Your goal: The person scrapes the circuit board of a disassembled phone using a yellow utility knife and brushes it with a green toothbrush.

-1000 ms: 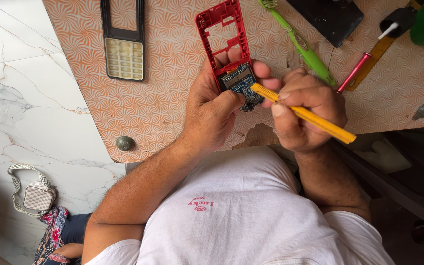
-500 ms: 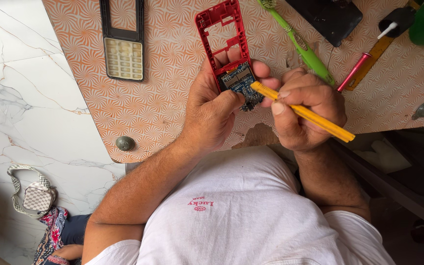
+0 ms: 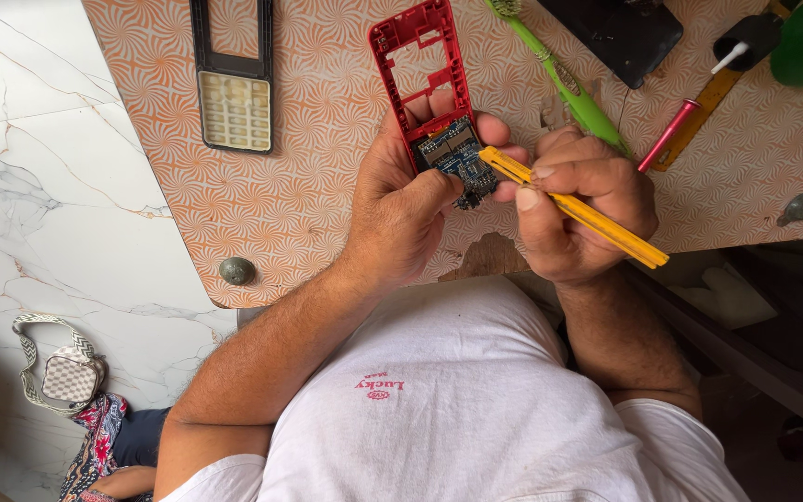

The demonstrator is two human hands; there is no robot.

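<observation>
Nothing has shifted: left hand (image 3: 401,209) grips one red phone frame (image 3: 417,70), right hand (image 3: 583,209) pinches one yellow tool (image 3: 597,216).

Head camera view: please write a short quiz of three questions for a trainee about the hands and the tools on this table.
1. True or false: the left hand holds the red phone frame.
2. Which tool does the right hand hold? A) green toothbrush B) yellow tool C) red pen
3. What does the yellow tool's tip touch?

Key: 1. True. 2. B. 3. The blue circuit board in the frame.
</observation>
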